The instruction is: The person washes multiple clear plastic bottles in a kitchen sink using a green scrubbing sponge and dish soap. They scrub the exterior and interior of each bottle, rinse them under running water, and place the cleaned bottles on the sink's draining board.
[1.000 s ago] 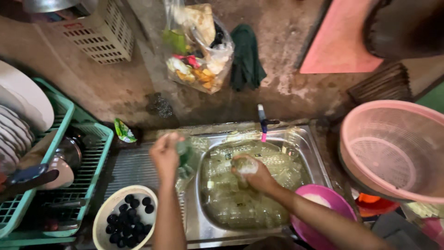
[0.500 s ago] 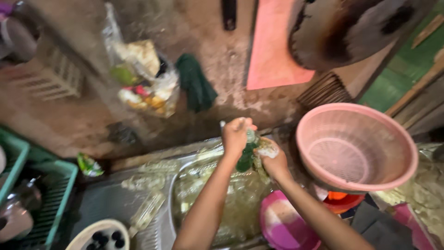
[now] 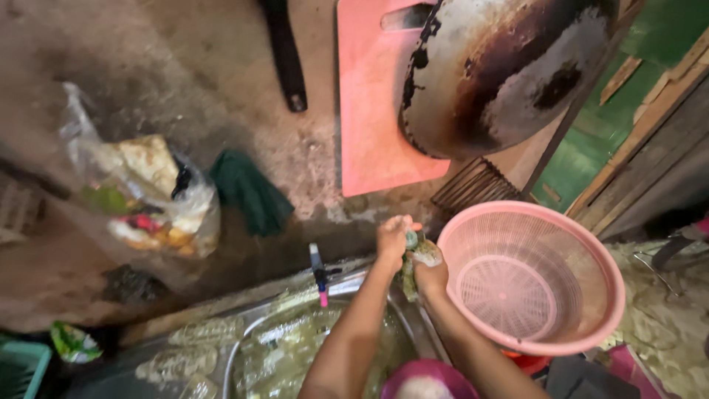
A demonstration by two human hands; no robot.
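Flanking both hands [image 3: 410, 247]: pink colander [image 3: 532, 277], sink [image 3: 295, 347].

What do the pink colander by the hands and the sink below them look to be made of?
The pink colander looks like matte moulded plastic: uniform colour, fine slotted mesh, thick rim. The sink appears to be stainless steel, grey and reflective at its rim, though residue dulls much of it.

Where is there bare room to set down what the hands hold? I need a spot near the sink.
The pink colander beside the right hand is bare inside. The sink under the left hand is crowded with wet greens. A steel strip lies free between the toothbrush and the plastic bag.
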